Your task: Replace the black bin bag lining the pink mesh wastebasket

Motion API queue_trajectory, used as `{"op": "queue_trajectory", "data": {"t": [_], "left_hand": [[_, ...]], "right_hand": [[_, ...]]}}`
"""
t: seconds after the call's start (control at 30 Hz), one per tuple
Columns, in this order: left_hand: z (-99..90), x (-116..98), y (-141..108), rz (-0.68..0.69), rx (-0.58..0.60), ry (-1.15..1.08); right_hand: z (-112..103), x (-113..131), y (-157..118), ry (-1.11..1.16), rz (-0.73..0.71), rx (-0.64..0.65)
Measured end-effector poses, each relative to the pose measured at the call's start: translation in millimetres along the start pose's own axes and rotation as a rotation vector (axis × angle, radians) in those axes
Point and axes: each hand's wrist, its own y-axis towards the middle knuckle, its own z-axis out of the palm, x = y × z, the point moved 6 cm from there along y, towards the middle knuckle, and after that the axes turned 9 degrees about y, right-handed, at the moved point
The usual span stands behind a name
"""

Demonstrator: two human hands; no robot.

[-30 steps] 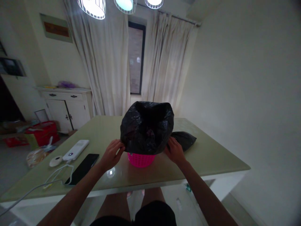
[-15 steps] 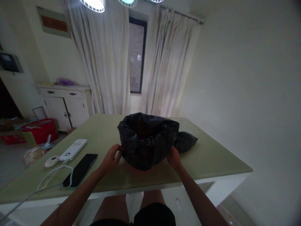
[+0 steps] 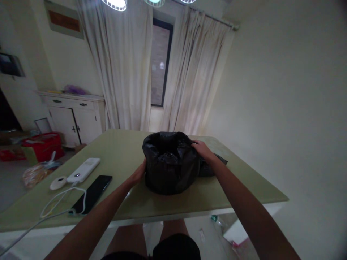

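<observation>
Black bag [image 3: 172, 173] centred near the desk's [image 3: 121, 144] front edge, mouth up; sides spread and draped down, rim creased, unevenness left at the front. Left hand [image 3: 140, 172] laid at 9 o'clock; finger closure cannot be told, tips hidden. Rim pinched at 2 o'clock by right hand [image 3: 202, 148], nearly closed. Black plastic bundle [image 3: 207, 169] at 3 o'clock; dark phone [image 3: 94, 191] at 8.

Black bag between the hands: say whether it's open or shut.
Open at the top: the black bag spreads around a dark hollow.
</observation>
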Motion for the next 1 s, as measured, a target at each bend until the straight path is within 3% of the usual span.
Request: {"op": "queue_trajectory", "data": {"t": [0.13, 0.23, 0.3, 0.4, 0.53, 0.67, 1.0], "left_hand": [[-4.2, 25, -23, 0.002, -0.168, 0.089], [-12.8, 30, -33, 0.007, -0.305, 0.165], [-14.4, 29, -34, 0.01, -0.326, 0.208], [-12.9, 29, -32, -0.007, -0.312, 0.265], [-10.1, 32, -29, -0.018, -0.282, 0.345], [-8.5, 36, -28, -0.048, -0.238, 0.414], [-3.8, 32, -25, 0.027, -0.177, 0.589]], "right_hand": [[26, -41, -20, 0.366, 0.109, 0.139], [44, -83, -45, 0.444, 0.042, -0.059], [59, -111, -63, 0.364, 0.002, -0.168], [79, -138, -86, 0.239, -0.062, -0.231], [85, -149, -97, 0.226, -0.088, -0.253], [88, -149, -90, 0.121, -0.065, -0.175], [118, -146, -82, -0.603, -0.054, 0.044]]}}
